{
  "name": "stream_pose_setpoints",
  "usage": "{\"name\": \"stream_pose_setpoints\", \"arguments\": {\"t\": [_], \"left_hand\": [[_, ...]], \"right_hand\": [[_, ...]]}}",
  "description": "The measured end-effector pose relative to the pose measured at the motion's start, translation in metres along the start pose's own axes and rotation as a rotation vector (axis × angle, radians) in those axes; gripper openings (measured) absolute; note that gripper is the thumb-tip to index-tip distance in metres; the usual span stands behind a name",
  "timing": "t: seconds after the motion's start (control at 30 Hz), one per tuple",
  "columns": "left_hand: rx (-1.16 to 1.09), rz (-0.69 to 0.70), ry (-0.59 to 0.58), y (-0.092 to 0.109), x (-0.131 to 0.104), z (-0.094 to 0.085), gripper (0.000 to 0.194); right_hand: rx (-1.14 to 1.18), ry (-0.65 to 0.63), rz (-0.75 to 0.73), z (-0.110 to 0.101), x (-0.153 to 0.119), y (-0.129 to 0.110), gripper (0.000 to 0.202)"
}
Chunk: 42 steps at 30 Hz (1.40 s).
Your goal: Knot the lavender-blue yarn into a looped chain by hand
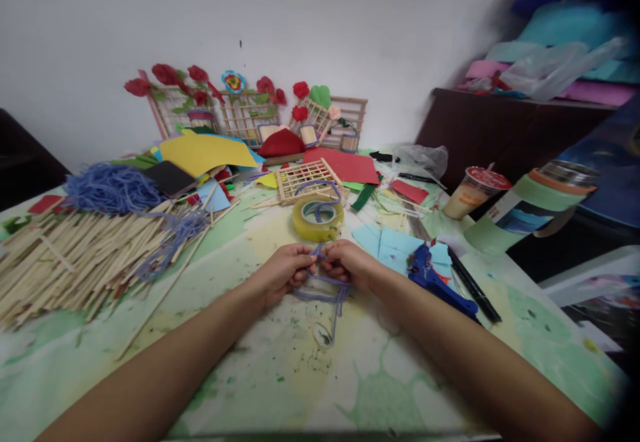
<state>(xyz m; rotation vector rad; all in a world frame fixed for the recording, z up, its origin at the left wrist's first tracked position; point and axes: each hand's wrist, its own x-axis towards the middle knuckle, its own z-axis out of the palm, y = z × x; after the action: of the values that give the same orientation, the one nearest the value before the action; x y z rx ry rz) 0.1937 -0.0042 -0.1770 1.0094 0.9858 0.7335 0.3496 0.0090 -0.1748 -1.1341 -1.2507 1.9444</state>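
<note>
Both my hands meet over the middle of the table, fingertips pinched on a length of purple-blue yarn (325,297). My left hand (287,269) is closed on the yarn from the left, and my right hand (350,262) grips it from the right, almost touching the left. Loops of the yarn hang below the fingers, and a tail trails down onto the tablecloth. Just beyond my fingertips lies a roll of yellow clear tape (303,219), with some yarn over its top. Behind the roll is a small lattice of sticks (307,179).
At left lie a heap of thin wooden sticks (65,262) and a tangle of blue yarn (110,189). To the right are a blue glue gun (440,285), a black marker (474,285), a sealed cup (470,192) and a green bottle (527,205). Coloured paper (205,154) lies farther back.
</note>
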Motion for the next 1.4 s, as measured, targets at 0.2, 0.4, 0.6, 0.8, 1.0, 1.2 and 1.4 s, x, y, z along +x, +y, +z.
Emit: {"name": "stream_pose_setpoints", "arguments": {"t": [0.2,0.4,0.6,0.8,1.0,1.2,1.4], "left_hand": [[0.114,0.067,0.086,0.001,-0.003,0.006,0.02],[0.275,0.142,0.145,-0.002,-0.001,0.006,0.013],[0.665,0.412,0.149,-0.003,-0.006,0.003,0.011],[0.805,0.473,0.136,0.003,-0.009,0.004,0.015],[0.888,0.557,0.146,0.005,-0.014,0.002,0.016],[0.889,0.57,0.043,0.003,-0.017,0.01,0.02],[0.748,0.205,-0.717,0.043,-0.047,0.005,0.024]], "right_hand": [[-0.05,0.022,-0.008,0.0,-0.004,0.005,0.009],[-0.042,0.022,-0.007,0.002,-0.004,0.005,0.024],[0.002,0.019,-0.021,0.002,-0.004,0.007,0.031],[-0.008,0.026,-0.03,0.002,-0.005,0.006,0.027],[-0.004,0.021,-0.027,0.0,-0.004,0.006,0.025],[-0.051,0.104,-0.012,0.001,-0.004,0.006,0.023],[-0.028,0.109,0.012,0.0,-0.004,0.006,0.023]]}}
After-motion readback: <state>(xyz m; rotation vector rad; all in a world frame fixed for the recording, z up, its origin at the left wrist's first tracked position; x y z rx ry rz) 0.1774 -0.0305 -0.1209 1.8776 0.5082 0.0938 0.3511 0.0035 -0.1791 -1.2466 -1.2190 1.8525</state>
